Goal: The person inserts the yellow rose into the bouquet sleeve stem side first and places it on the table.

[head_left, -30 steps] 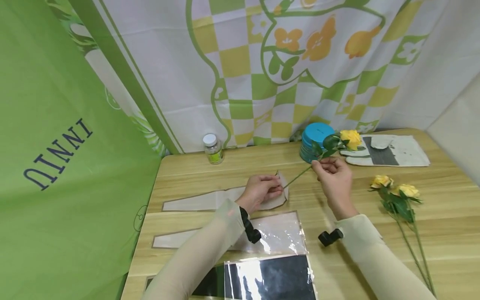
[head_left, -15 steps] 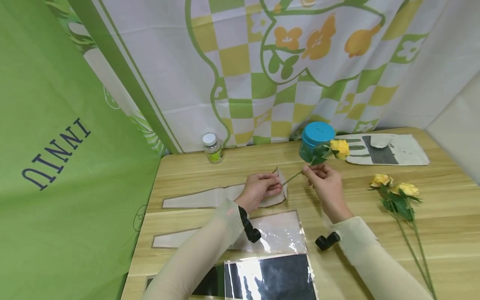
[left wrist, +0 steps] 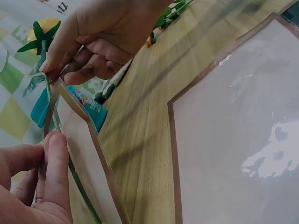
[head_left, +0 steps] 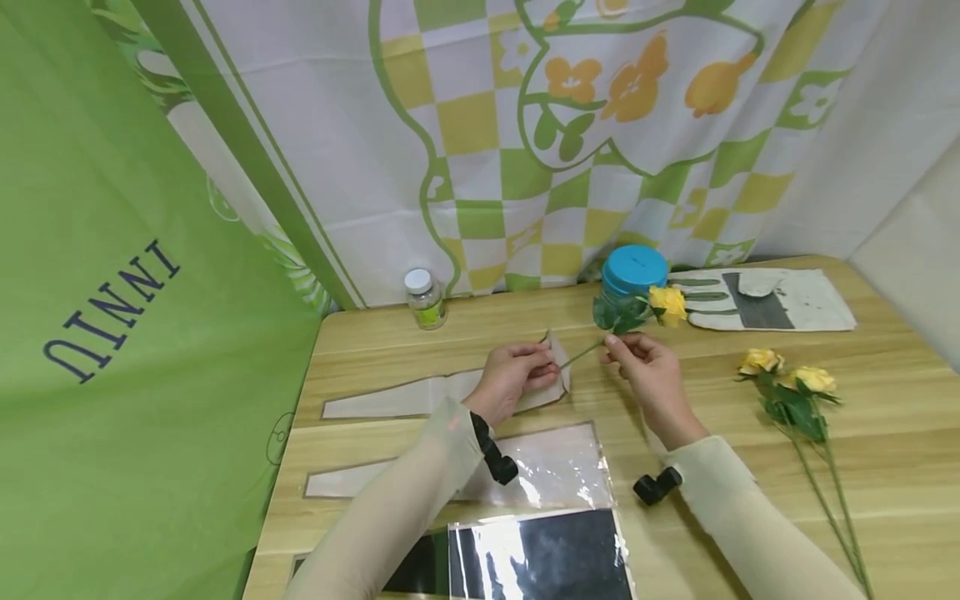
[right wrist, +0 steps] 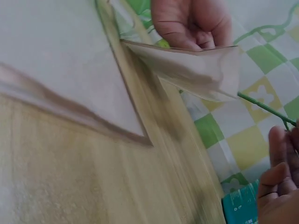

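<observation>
A yellow artificial rose [head_left: 667, 305] with green leaves is held by its stem between the thumb and fingers of my right hand [head_left: 651, 375]. The stem runs down-left into the mouth of a tapered flower sleeve [head_left: 420, 397], pale with a brown border. My left hand [head_left: 512, 383] pinches the sleeve near its wide end, which is lifted and bent open. In the left wrist view, the green stem [left wrist: 80, 184] lies against the sleeve's inner side, past the left fingers. The right wrist view shows the raised sleeve [right wrist: 201, 70] under the left hand; the bloom is out of that view.
A second pale sleeve [head_left: 555, 454] and a black one [head_left: 555, 558] lie nearer on the wooden table. Two more yellow roses [head_left: 813, 400] rest at right. Behind stand a blue-lidded jar [head_left: 636, 267], a small white-capped bottle [head_left: 426, 300] and a work glove [head_left: 810, 300].
My right hand has moved left and slightly down, bringing the rose closer to the sleeve; less stem shows between the hands. The left hand keeps its pinch, shifting slightly left.
</observation>
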Tool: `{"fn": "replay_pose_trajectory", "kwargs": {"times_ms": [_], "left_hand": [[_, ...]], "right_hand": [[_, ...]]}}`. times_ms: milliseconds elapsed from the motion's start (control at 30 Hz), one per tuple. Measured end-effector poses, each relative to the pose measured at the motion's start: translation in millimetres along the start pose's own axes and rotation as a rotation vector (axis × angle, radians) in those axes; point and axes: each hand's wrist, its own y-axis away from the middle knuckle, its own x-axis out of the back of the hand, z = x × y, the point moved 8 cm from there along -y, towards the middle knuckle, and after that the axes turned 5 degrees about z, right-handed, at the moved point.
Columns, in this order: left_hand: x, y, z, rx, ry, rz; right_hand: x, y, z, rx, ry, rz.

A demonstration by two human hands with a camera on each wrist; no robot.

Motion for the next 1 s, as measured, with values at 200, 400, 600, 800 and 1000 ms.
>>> {"fn": "replay_pose_trajectory", "kwargs": {"times_ms": [200,400,600,800,1000], "left_hand": [[0.0,3.0,0.6,-0.013,-0.008,0.0],[0.2,4.4,1.9,-0.016,-0.005,0.001],[-2.7,7.5,4.9,-0.028,-0.027,-0.01],[-6.2,10.0,8.1,-0.032,-0.054,-0.025],[-5.4,9.5,9.0,-0.023,-0.076,-0.001]], "right_hand": [[-1,0.2,-9,0.104,-0.103,0.016],[-4,0.4,-10,0.076,-0.122,-0.018],[-11,2.0,-6,0.053,-0.066,-0.043],[-19,3.1,0,0.047,-0.037,-0.062],[-17,3.7,3,0.028,-0.079,-0.051]]}}
